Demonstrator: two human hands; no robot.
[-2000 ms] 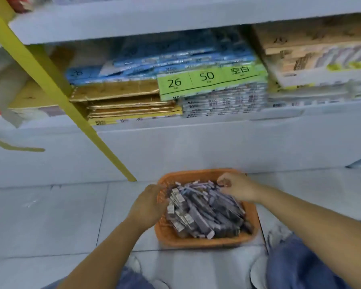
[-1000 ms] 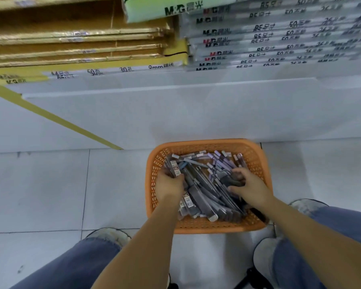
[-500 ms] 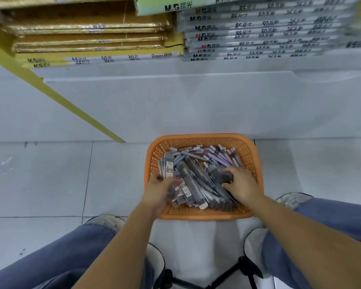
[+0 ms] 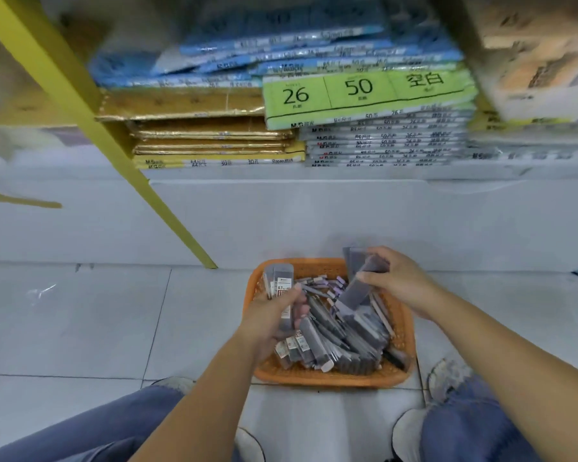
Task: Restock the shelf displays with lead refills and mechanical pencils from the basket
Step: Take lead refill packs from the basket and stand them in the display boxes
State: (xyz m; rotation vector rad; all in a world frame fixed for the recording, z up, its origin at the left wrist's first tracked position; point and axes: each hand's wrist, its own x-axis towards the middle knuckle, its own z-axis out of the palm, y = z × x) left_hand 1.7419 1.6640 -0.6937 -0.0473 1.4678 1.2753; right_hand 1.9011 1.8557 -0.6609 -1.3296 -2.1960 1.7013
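Left hand (image 4: pixel 274 316): fingers and thumb curled round a small bundle of lead refill cases (image 4: pixel 278 282), held upright over the left rim of the basket. The front case carries a label reading 0.7.

Right hand (image 4: pixel 399 283): thumb and fingers pinch several grey flat packs (image 4: pixel 359 288), tilted, with their lower ends pointing down toward the heap (refills or pencils, cannot tell).

Below both hands sits the orange plastic basket (image 4: pixel 409 331), holding a loose heap of grey and lilac cases (image 4: pixel 331 338) lying crosswise.

Surface: the basket stands on a pale tiled floor (image 4: pixel 80 328), just in front of the white base panel (image 4: pixel 314 221) of the shelf unit. Knees in blue jeans (image 4: pixel 474 428) and light shoes (image 4: pixel 447 375) flank the basket.

Room: a yellow post (image 4: pixel 80 105) slants down to the floor left of the basket. The bottom shelf holds a stack of gold packs (image 4: pixel 211 135), a stack of grey packs (image 4: pixel 381 141) topped by a green pack marked 26 and 50 (image 4: pixel 364 95), blue packs (image 4: pixel 281 58) above, and a cardboard box (image 4: pixel 531 61) at right (blurred).
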